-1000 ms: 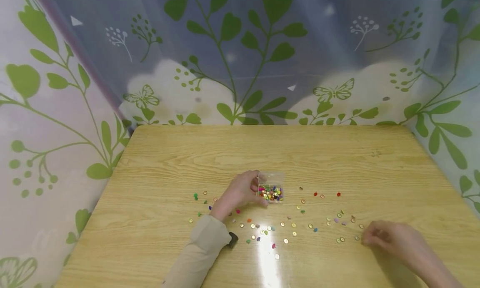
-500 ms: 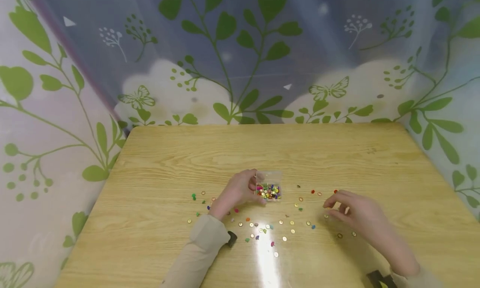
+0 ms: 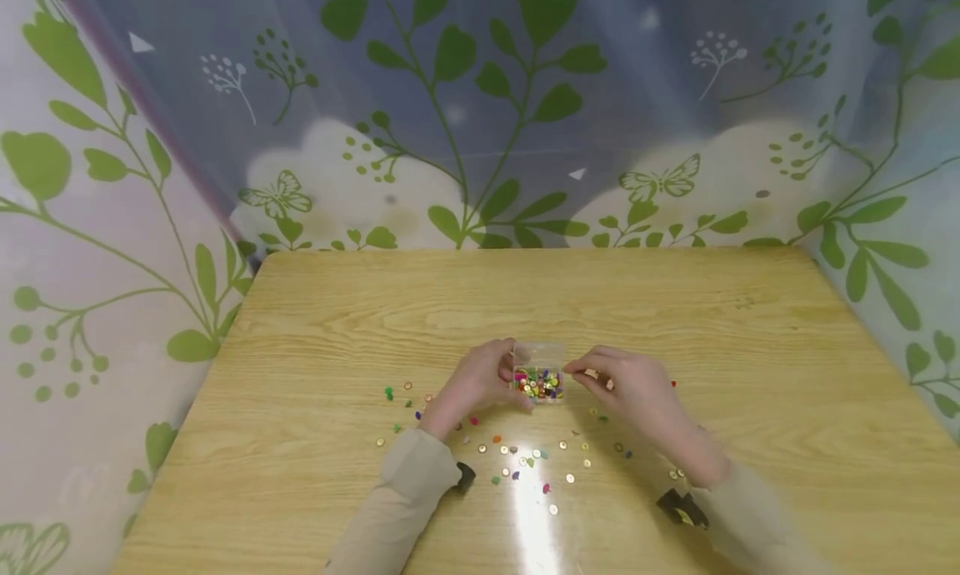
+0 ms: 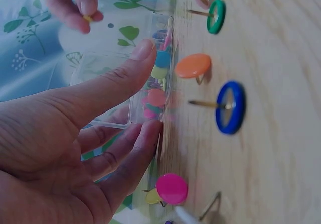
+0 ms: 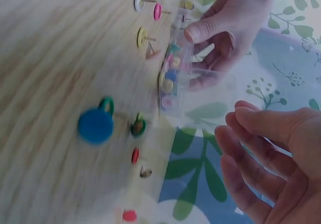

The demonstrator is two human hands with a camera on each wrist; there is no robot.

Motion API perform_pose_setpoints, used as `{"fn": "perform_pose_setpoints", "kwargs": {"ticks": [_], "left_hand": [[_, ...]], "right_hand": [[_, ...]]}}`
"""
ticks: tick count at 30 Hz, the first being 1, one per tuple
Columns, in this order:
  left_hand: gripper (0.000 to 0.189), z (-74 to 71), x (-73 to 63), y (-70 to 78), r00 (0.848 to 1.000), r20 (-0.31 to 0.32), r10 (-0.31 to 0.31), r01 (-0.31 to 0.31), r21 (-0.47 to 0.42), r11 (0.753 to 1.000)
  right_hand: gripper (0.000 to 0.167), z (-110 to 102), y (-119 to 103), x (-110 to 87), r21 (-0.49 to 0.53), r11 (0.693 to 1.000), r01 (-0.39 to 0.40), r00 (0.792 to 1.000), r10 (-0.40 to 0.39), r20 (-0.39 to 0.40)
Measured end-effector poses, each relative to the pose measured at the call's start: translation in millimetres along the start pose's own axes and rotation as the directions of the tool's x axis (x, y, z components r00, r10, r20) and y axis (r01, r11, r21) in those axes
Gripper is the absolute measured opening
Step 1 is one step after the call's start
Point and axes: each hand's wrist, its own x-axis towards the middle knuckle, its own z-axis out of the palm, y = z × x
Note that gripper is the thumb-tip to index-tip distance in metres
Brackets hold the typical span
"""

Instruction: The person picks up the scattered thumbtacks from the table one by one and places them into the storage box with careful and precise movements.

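Note:
A small clear plastic box (image 3: 538,355) stands on the table with its lid raised, full of colourful thumbtacks (image 3: 542,385). My left hand (image 3: 483,378) grips its left side, thumb at the front and fingers behind. At the box's right edge is my right hand (image 3: 628,385), thumb and fingertip pinched together. Between them a bit of a yellow thumbtack (image 4: 88,18) shows in the left wrist view. Loose tacks lie close to the box, among them an orange tack (image 4: 193,66) and a blue tack (image 4: 231,107).
Many more tacks are scattered over the wooden table (image 3: 337,308), including a green tack (image 3: 389,393) at left and a pink tack (image 3: 546,488) near the front. Some lie under the right forearm. A patterned curtain (image 3: 420,200) hangs behind the table's far edge.
My right hand has moved from the tacks at the table's right, leftward to the box; fewer tacks show at the right. My left hand keeps holding the box in place.

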Motion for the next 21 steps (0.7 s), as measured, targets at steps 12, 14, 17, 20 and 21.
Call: {"fn": "perform_pose_setpoints", "kwargs": {"ticks": [12, 14, 17, 20, 21], "left_hand": [[0.069, -0.6, 1.3, 0.2, 1.0, 0.005, 0.011, -0.011, 0.009, 1.0], [0.069, -0.2, 1.7, 0.0, 1.0, 0.005, 0.019, -0.019, 0.007, 1.0], [0.069, 0.0, 1.7, -0.7, 1.0, 0.006, 0.019, -0.019, 0.008, 1.0], [0.069, -0.1, 1.1, -1.2, 1.0, 0.006, 0.013, -0.013, 0.011, 1.0], [0.07, 0.1, 0.9, -1.2, 1.0, 0.006, 0.008, -0.008, 0.012, 1.0]], "right_hand": [[0.014, 16.3, -9.3, 14.7, 0.059, 0.997, -0.057, 0.998, 0.057, 0.015], [0.014, 17.2, -9.8, 14.7, 0.063, 0.996, -0.06, 0.998, 0.06, 0.008], [0.014, 17.8, -10.4, 14.2, 0.066, 0.996, -0.056, 0.998, 0.055, 0.005], [0.015, 18.1, -10.0, 13.2, 0.063, 0.996, -0.06, 0.998, 0.059, 0.016], [0.015, 16.8, -9.9, 12.0, 0.062, 0.996, -0.068, 0.998, 0.067, 0.022]]}}
